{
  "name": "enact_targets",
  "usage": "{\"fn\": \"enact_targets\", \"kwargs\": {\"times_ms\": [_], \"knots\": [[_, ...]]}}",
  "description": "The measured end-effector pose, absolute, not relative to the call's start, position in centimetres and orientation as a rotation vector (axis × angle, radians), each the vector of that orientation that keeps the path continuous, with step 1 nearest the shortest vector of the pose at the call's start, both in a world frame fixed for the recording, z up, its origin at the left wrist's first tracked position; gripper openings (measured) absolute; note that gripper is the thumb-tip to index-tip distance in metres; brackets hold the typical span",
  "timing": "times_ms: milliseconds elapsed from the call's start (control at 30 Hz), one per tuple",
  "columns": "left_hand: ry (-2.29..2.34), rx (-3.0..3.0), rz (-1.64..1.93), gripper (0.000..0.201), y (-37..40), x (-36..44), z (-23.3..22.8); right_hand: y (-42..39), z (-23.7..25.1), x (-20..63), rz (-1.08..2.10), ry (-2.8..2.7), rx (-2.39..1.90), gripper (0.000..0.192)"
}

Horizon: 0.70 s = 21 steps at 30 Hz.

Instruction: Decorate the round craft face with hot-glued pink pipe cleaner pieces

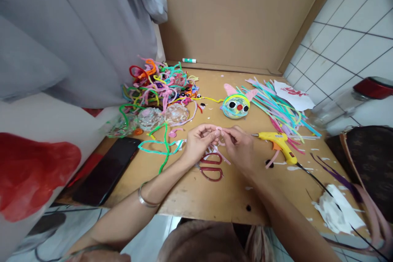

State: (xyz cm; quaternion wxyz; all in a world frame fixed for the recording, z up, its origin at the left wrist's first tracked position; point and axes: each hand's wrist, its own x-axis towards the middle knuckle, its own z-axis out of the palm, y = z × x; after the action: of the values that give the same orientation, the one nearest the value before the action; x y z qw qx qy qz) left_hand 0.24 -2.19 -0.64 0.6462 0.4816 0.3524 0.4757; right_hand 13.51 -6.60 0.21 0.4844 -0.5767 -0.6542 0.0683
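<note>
My left hand (201, 139) and my right hand (239, 145) meet over the middle of the table, fingertips pinched on a short pink pipe cleaner (219, 129). Its loose end seems to curl below the fingers. Under the hands lie red-handled scissors (211, 174), their blades partly hidden by my left hand. Beyond them sits a round clear craft ball (236, 110) with pink ears, a yellow band, black-and-white eyes and a red nose. A yellow glue gun (278, 142) rests to the right of my right hand.
A tangled heap of colored pipe cleaners (162, 82) fills the back left, with clear balls (176, 114) before it. Straight pipe cleaners (276, 104) lie back right. A black phone (107, 170) is at left; a bottle (340, 102), brown bag (365, 163) and crumpled tissue (333, 208) stand right.
</note>
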Motion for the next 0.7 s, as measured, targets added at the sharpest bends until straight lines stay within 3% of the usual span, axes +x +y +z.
{"fn": "enact_targets", "kwargs": {"times_ms": [333,700], "knots": [[0.771,1.088,1.081,0.046,-2.19,0.18,-0.64,-6.21,0.19,13.49,0.421,-1.454,-1.370,0.022],[0.768,1.061,1.052,0.039,-2.03,0.02,-0.84,-6.28,0.49,13.80,0.426,-1.543,-1.344,0.023]]}}
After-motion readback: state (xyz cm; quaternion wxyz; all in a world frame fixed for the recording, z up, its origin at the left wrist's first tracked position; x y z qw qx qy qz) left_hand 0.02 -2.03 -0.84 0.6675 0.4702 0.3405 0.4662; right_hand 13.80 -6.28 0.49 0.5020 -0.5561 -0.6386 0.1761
